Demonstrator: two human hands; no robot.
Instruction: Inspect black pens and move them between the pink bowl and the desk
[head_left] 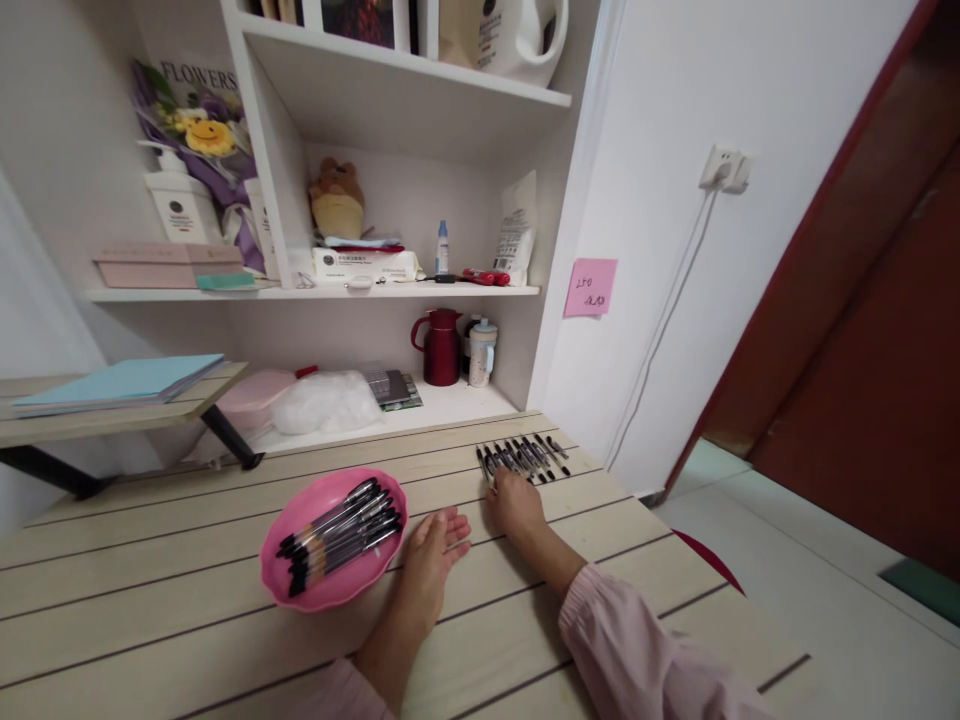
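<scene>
Several clear-barrelled pens with black caps lie side by side in a row (536,458) on the slatted wooden table (480,620). At the left end of that row my right hand (516,505) has its fingers curled down and pinched on a pen (481,458); the fingertips are partly hidden. My left hand (429,560) rests open, palm turned inward and fingers stretched, just right of a pink scalloped bowl (271,565), holding nothing. Inside the bowl lies a bundle of similar pens (349,530) with black caps and ends.
Behind the table stands a white shelf (405,95) with a dark red jug (441,347), a pale cup (481,355) and a white plastic bag (326,402). A raised wooden stand (225,385) at left carries blue folders (124,382). A pink note (590,287) is on the wall.
</scene>
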